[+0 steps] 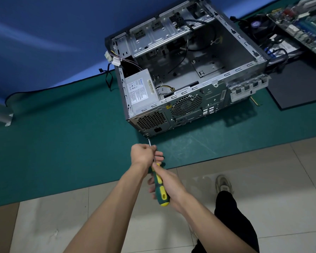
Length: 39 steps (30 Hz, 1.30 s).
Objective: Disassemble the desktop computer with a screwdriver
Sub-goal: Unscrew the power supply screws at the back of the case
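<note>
underneath, green mat (62,143) over tiled floor (263,179)

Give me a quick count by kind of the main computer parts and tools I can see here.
Computer case: 1
Power supply: 1
Motherboard: 1
Cooler fan: 1
Screwdriver: 1
Total: 5
</note>
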{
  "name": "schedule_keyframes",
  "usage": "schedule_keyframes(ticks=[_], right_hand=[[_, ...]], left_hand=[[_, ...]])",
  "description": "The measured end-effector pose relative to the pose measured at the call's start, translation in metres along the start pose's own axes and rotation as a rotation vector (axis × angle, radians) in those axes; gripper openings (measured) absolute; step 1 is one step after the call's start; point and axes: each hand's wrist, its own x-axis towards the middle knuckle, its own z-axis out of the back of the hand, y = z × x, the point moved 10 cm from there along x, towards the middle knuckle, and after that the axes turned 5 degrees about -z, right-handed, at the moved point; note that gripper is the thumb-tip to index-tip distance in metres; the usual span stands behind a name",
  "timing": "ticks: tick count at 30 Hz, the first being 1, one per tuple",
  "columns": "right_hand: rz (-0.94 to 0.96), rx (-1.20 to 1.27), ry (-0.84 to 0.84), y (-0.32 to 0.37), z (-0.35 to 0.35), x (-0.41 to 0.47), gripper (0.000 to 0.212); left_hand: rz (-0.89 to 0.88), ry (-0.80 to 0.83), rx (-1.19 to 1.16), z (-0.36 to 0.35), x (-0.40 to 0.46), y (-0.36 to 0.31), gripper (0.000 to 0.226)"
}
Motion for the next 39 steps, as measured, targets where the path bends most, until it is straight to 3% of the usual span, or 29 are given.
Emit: schedule_keyframes(ticks=[3, 6, 10, 15, 18, 22, 29, 33, 36, 39], right_hand=[[-0.098, 0.096, 0.212, -0.005, -0.023, -0.007, 0.041], [0.01, 0.063, 0.123, 0.002, -0.021, -0.002, 0.022], [0.128, -0.103, -0.072, 0.007, -0.008, 0.004, 0.016], [-0.042, 0.058, 0.127, -0.006, -0.016, 0.004, 0.036], [0.093, -0.007, 0.011, 0.001, -0.003, 0.008, 0.022], [0.21, -0.088, -0.218, 0.008, 0.015, 0.012, 0.026], [0.268, -0.292, -0.312, 0.024, 0.03, 0.01, 0.027], [0.273, -0.51, -0.404, 0.04, 0.048, 0.0, 0.026], [0.293, -0.71, -0.486, 0.058, 0.06, -0.011, 0.029], [0.326, -0.91, -0.554, 0.075, 0.062, -0.023, 0.025]], left_hand=[[0.02, 0.036, -0.134, -0.003, 0.0, 0.0, 0.021], [0.032, 0.1, -0.19, -0.004, -0.002, 0.0, 0.019], [0.01, 0.03, -0.017, 0.002, 0.001, -0.003, 0.013], [0.025, 0.052, -0.138, -0.005, 0.004, -0.001, 0.021], [0.032, 0.087, -0.174, -0.01, 0.004, 0.0, 0.018], [0.002, -0.097, -0.272, -0.001, 0.017, -0.01, 0.013], [0.014, -0.27, -0.383, 0.006, 0.023, -0.006, 0.007], [-0.032, -0.288, -0.4, 0.008, 0.023, -0.007, 0.016], [-0.026, -0.283, -0.397, 0.009, 0.021, -0.008, 0.004], [-0.005, -0.29, -0.456, 0.006, 0.019, -0.007, 0.012]])
